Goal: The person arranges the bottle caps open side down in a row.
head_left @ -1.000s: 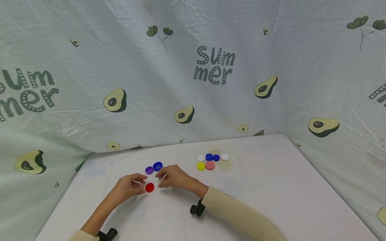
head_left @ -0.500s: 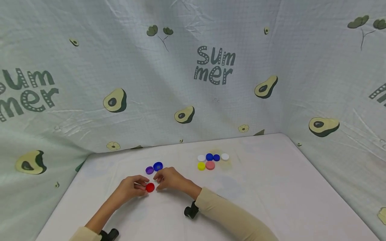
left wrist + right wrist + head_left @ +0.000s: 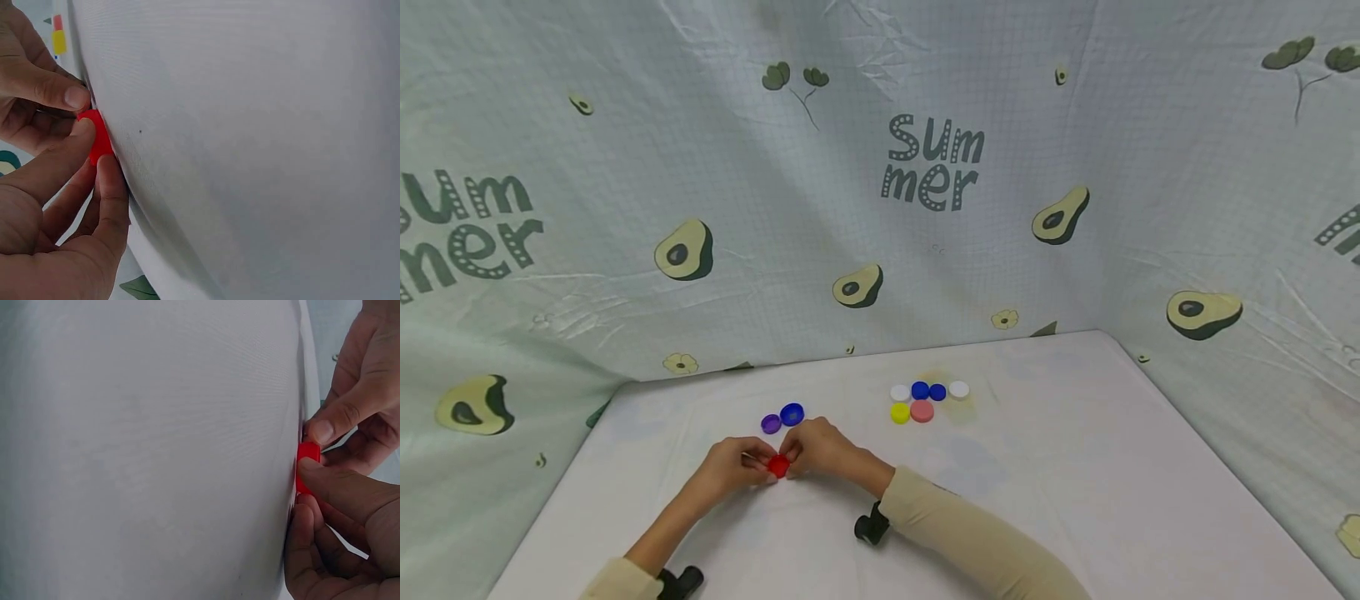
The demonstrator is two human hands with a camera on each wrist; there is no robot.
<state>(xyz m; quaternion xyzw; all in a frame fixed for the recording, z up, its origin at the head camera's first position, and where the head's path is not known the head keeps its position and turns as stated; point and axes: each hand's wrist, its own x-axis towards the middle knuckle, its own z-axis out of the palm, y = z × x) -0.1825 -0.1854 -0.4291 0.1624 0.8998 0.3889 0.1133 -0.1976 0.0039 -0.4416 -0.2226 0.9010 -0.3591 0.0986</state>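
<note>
A small red bottle cap (image 3: 778,466) lies on the white tabletop between both hands. My left hand (image 3: 730,469) pinches it from the left, thumb and fingers on its rim, as the left wrist view shows. From the other side my right hand (image 3: 823,450) pinches the same cap (image 3: 307,469), its thumb laid against the edge. The two hands nearly meet there, and the fingers cover part of the rim. Just behind them sit a purple cap (image 3: 771,424) and a larger blue cap (image 3: 792,414), side by side, hollow side up.
Farther right on the table (image 3: 1060,467) is a cluster of caps: a white cap (image 3: 900,393), a blue cap (image 3: 920,391), a smaller blue cap (image 3: 937,392), another white cap (image 3: 958,389), a yellow cap (image 3: 900,412) and a pink cap (image 3: 922,411). A printed curtain (image 3: 947,275) hangs behind.
Both hands have closed in on the red cap, the left hand moving right and the right hand moving left. The cap has shifted slightly right. The other caps stay in place.
</note>
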